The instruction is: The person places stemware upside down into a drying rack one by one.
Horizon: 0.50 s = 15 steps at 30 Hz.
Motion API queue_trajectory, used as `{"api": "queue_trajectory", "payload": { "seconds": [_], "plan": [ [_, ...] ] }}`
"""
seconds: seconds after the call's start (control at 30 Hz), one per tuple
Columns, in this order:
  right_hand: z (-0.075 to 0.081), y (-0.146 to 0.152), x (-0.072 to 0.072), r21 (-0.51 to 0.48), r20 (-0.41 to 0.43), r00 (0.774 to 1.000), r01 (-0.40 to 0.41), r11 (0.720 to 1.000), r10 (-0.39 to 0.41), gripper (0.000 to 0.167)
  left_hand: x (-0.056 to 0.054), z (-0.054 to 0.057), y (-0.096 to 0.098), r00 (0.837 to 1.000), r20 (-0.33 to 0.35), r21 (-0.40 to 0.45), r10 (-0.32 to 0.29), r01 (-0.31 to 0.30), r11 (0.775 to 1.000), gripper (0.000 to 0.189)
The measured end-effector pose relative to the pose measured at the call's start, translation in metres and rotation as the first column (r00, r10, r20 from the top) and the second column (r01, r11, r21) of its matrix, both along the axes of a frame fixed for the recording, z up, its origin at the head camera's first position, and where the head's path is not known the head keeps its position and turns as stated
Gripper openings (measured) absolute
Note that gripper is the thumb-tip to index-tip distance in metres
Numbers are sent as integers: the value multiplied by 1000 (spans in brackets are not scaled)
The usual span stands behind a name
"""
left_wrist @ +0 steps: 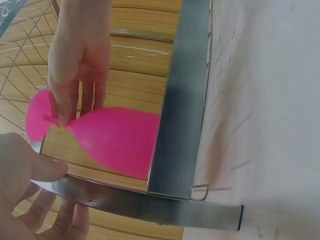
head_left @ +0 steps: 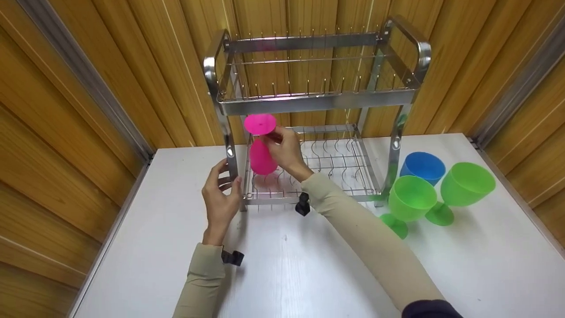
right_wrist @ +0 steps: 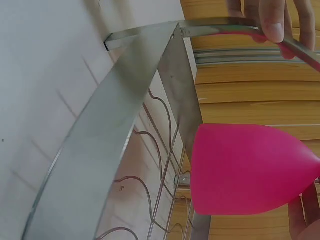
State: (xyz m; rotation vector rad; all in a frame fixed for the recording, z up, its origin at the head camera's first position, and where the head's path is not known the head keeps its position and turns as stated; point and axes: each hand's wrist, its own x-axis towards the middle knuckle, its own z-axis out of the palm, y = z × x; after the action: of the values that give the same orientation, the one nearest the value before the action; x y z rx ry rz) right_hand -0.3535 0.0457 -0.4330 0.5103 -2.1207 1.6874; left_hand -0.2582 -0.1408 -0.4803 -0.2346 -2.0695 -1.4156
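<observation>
A pink plastic goblet [head_left: 263, 158] is upside down, its foot uppermost and its bowl over the left part of the rack's lower tier. My right hand [head_left: 288, 151] pinches it by the stem; the stem and fingers show in the left wrist view beside the bowl [left_wrist: 120, 140]. In the right wrist view the goblet's bowl [right_wrist: 245, 170] hangs near the lower tier's wire loops. My left hand [head_left: 220, 201] holds the front left leg [head_left: 230, 152] of the metal dish rack, thumb on one side and fingers on the other.
To the rack's right stand two green goblets [head_left: 412, 198] and a blue goblet [head_left: 423, 165] on the white table [head_left: 282, 274]. The rack's upper tier [head_left: 318, 104] spans above the lower wire tier [head_left: 331, 168]. Wood-panelled walls [head_left: 88, 132] close in the back and sides.
</observation>
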Motion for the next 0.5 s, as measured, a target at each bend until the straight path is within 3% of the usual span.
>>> {"api": "queue_trajectory", "payload": {
  "seconds": [0.3, 0.5],
  "plan": [
    [-4, -17, -20, 61, -43, 998, 36, 997, -34, 16, -1, 1, 0, 1000, -1, -6, 9, -9, 1000, 51],
    [-11, -20, -24, 40, -14, 1000, 19, 999, -19, 17, 0, -2, 0, 1000, -4, -10, 8, -8, 1000, 51]
  ]
}}
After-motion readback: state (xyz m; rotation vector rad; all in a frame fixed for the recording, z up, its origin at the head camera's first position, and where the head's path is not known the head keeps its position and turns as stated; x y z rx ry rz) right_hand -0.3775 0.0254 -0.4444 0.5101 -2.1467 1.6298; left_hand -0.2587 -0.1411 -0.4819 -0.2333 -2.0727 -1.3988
